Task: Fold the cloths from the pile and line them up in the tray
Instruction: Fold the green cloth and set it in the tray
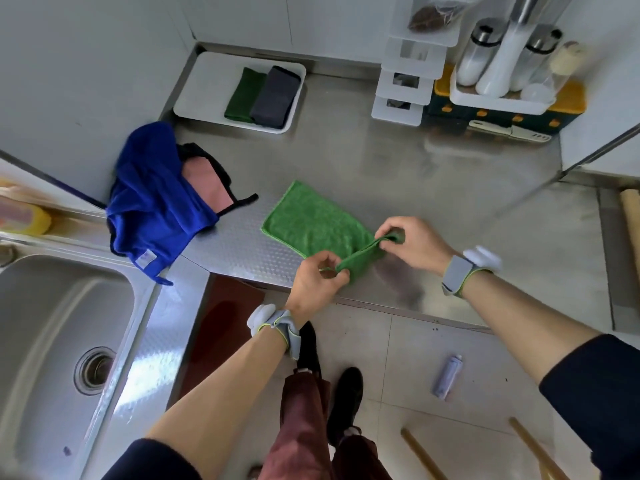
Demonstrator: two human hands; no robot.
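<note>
A green cloth (311,223) lies spread on the steel counter near its front edge. My left hand (317,285) pinches its near left corner and my right hand (414,242) pinches its near right corner, lifting that edge slightly. The pile (156,202) sits to the left by the wall: a blue cloth on top, with a pink cloth (206,187) and a black one partly covered beneath it. At the back, the white tray (204,84) holds a folded dark green cloth (244,95) and a folded grey cloth (275,98) side by side at its right end.
A steel sink (55,341) lies at the lower left. White stacked containers (408,67) and a rack with bottles (502,71) stand at the back right. The counter's front edge runs just below my hands. My legs and floor clutter show beneath.
</note>
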